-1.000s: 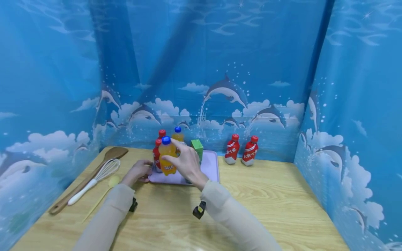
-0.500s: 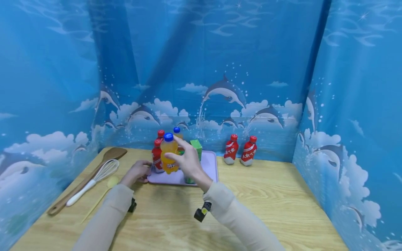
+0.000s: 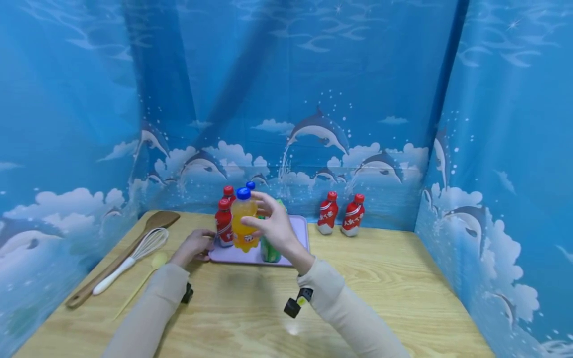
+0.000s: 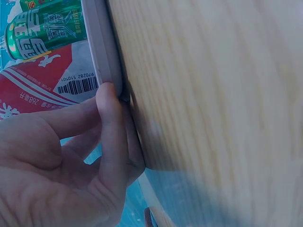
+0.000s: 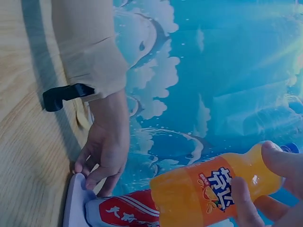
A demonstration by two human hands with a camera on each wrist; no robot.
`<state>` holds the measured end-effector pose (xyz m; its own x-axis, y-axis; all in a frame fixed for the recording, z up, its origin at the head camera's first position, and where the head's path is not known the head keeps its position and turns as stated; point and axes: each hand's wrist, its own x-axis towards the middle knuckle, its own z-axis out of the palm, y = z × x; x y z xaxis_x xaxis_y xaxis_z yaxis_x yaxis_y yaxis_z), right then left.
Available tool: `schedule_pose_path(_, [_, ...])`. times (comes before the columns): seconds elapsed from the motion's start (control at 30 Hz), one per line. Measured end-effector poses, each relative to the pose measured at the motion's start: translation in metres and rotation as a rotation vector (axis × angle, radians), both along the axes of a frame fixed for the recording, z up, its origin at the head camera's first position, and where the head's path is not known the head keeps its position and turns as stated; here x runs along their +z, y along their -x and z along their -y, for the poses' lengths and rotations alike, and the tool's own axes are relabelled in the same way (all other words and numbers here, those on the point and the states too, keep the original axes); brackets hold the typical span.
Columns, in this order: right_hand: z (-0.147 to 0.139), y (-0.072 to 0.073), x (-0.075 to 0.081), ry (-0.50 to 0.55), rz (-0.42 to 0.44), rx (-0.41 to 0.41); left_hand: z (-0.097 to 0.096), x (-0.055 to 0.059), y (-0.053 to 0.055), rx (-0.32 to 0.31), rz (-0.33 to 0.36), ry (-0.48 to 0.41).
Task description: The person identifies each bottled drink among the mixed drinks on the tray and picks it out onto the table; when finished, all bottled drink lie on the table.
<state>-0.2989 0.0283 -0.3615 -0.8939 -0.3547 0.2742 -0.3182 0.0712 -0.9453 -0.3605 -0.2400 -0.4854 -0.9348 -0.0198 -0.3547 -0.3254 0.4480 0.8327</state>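
While the left hand point(image 3: 196, 247) stays at the near left corner of the pale purple rectangular tray point(image 3: 302, 233), the right hand point(image 3: 278, 226) has edged rightward, bringing with it the clear bottle of orange drink with a blue cap point(image 3: 244, 223). Its thumb and fingers pinch that bottle around the upper part; the right wrist view shows the base above the tray, not resting on it. The left fingers are curled at the corner, pinching the rim.

With this shift, a green drink can point(image 3: 270, 252) at the tray's front edge now shows more fully below the right wrist, while a green box point(image 3: 280, 203) behind the hand is reduced to a sliver. The nearer red-and-white bottle with a red cap point(image 3: 224, 226) stands on the tray just left of the orange one; whether the two touch cannot be told. A second blue cap point(image 3: 250, 185) shows behind, its bottle mostly hidden.

For the work in hand, this suggests the bottle is being carried over the tray, its placing unfinished, with the left hand likely steadying the corner.
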Motion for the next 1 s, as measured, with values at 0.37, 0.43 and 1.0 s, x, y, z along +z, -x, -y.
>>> schedule_pose_path(0.37, [-0.034, 0.005, 0.009, 0.037, 0.006, 0.020, -0.001, 0.003, 0.002, 0.011, 0.036, 0.025])
schedule_pose_path(0.43, [-0.043, 0.006, 0.011, 0.037, 0.003, 0.009, -0.001, 0.004, 0.001, 0.004, 0.034, 0.034])
schedule_pose_path(1.0, [-0.131, 0.022, 0.005, -0.010, -0.019, -0.221, 0.000, 0.000, 0.003, -0.011, 0.019, 0.023])
